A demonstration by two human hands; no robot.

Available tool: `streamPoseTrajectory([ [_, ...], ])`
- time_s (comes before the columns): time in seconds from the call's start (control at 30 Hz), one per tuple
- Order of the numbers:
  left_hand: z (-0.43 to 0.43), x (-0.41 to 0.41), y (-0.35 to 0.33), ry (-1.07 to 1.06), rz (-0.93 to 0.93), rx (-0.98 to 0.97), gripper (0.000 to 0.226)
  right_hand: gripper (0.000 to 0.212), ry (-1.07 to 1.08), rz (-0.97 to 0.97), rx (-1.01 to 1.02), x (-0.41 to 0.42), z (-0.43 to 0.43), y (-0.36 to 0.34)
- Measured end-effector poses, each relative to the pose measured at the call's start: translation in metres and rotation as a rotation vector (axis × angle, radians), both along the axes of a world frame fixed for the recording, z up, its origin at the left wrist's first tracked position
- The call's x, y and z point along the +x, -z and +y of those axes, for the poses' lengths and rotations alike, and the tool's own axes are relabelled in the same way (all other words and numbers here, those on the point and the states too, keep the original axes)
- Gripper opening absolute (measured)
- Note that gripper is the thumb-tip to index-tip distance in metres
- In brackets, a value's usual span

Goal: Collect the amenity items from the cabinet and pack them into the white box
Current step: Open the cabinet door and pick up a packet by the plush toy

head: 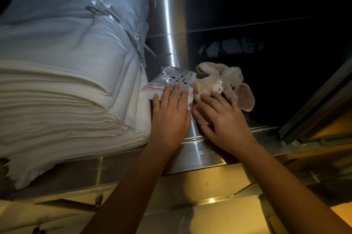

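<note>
A clear plastic amenity packet [171,78] with black print lies on the steel cabinet shelf [202,148], against the folded linen. My left hand [169,113] rests flat on the packet's near half, fingers straight. Beside it on the right lies a beige plush rabbit [224,83] with long ears. My right hand [222,117] reaches to the toy, with its straight fingertips touching the toy's near side. The white box is not in view.
A tall stack of folded white linen [62,88] fills the shelf's left side, with a crumpled clear plastic strip [133,37] lying over it. The cabinet interior behind the toy is dark. A metal door frame [312,100] runs diagonally at right. Lower shelves show below.
</note>
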State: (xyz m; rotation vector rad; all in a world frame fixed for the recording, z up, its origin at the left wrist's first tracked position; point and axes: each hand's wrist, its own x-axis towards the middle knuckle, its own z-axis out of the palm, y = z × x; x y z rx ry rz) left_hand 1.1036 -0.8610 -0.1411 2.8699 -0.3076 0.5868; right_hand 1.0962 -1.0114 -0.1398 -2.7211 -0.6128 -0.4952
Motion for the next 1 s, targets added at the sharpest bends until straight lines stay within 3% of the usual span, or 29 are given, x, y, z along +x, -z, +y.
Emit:
streamPoseTrajectory([
  [0.57,0.002,0.022,0.004,-0.059,0.039,0.191,0.051,0.046,-0.020,0.006,-0.016,0.003,0.001,0.014],
  [0.8,-0.002,0.000,-0.004,0.021,-0.141,0.155,0.047,0.042,-0.030,-0.037,-0.023,-0.005,-0.006,0.014],
  [1.0,-0.002,-0.015,0.001,0.073,-0.175,0.130,0.041,0.042,-0.028,-0.040,-0.021,-0.014,-0.017,0.017],
])
